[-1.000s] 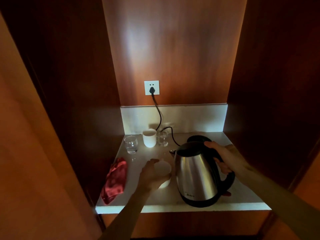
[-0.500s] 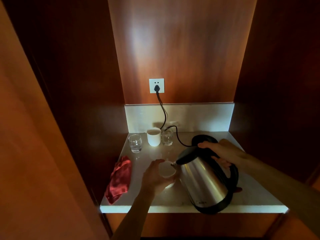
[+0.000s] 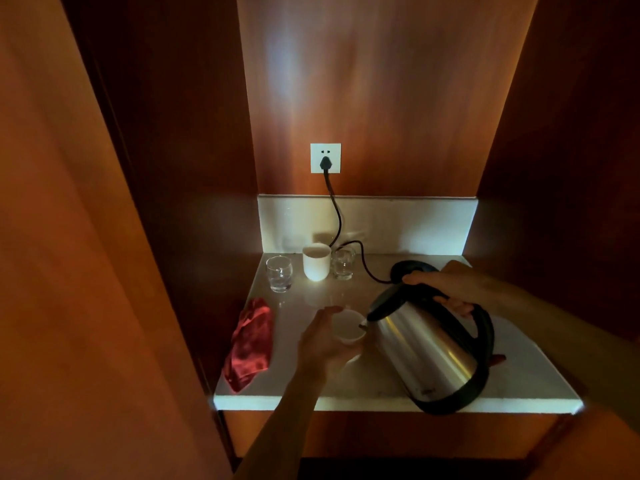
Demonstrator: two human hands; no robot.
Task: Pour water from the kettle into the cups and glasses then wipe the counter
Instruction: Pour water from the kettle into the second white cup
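Observation:
My right hand [image 3: 446, 285] grips the black handle of a steel kettle [image 3: 426, 351], which is tilted left with its spout over a small white cup [image 3: 348, 329]. My left hand [image 3: 322, 344] is wrapped around that cup, holding it just above the white counter [image 3: 519, 372]. At the back stand a taller white cup [image 3: 316, 261], a clear glass [image 3: 279, 273] to its left and a smaller glass [image 3: 343, 265] to its right. A red cloth [image 3: 250, 344] lies crumpled at the counter's left edge.
The kettle's black base [image 3: 408, 268] sits at the back right, its cord running up to a wall socket [image 3: 325, 158]. Dark wooden walls close in on both sides of the narrow niche. The counter's front edge is right below the kettle.
The kettle has gone from upright to tilted left, its spout now over the small cup. My left hand has kept hold of the cup.

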